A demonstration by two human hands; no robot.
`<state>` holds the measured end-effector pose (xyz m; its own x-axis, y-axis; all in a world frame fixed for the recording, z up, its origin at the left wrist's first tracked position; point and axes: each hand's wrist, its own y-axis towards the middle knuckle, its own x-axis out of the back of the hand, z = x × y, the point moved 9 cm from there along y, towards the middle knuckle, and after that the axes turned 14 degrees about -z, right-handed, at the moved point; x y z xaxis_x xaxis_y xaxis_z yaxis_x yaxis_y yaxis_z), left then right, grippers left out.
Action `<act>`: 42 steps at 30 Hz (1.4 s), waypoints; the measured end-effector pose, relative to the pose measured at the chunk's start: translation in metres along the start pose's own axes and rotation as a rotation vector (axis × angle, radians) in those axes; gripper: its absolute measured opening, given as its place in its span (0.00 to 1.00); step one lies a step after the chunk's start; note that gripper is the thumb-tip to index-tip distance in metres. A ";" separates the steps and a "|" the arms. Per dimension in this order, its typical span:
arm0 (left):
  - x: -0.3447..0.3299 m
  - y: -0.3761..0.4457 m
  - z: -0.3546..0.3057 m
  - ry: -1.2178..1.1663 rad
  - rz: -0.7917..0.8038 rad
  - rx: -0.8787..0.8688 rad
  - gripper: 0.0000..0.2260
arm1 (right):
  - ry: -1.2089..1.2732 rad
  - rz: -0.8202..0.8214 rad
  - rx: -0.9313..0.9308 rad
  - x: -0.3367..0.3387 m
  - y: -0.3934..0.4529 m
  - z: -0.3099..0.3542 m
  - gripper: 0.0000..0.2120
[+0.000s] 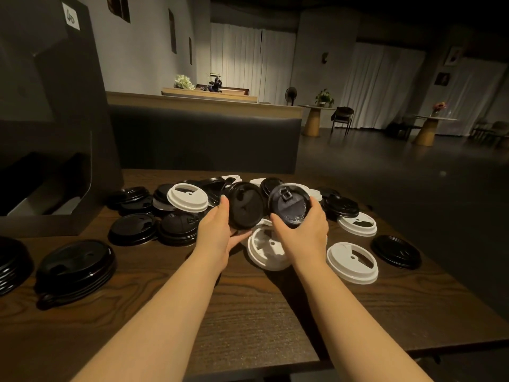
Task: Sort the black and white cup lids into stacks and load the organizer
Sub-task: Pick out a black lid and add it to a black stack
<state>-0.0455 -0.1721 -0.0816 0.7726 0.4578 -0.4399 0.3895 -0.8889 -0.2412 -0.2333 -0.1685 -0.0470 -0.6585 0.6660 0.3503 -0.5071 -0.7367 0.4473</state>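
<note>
Two black lids are lifted above the pile: the left hand [220, 230] grips one black lid [246, 205], the right hand [304, 230] grips another black lid [289, 205]. Under them lies a white lid [265, 248] on the wooden table [248, 326]. A black stack [77, 268] stands at left, near the dark organizer [55, 119].

**Lids across the desk, organizer at far left**

The organizer [55, 128] stands on the desk [248, 326] at its far left corner. Two stacks [75, 268] sit at the near left, in front of it. A loose pile of lids [190, 199] spreads across the middle and far side. Above that pile, the left hand [217, 230] holds one lid [246, 205] and the right hand [305, 230] another [289, 205], side by side. A bench [203, 139] runs behind the desk.
</note>
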 end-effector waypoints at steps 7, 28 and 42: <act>0.004 0.003 0.001 -0.004 -0.033 0.026 0.19 | -0.539 0.186 -0.055 -0.015 0.007 -0.028 0.40; -0.006 -0.010 -0.009 -0.111 -0.019 0.019 0.18 | -0.762 0.214 -0.055 0.028 0.038 -0.038 0.26; -0.036 0.002 -0.005 -0.104 0.050 0.138 0.20 | -0.388 0.128 -0.016 0.032 0.090 -0.060 0.21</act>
<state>-0.0703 -0.1903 -0.0617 0.7303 0.4182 -0.5402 0.2734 -0.9036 -0.3299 -0.3334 -0.2204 -0.0444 -0.4599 0.5614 0.6880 -0.4450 -0.8162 0.3684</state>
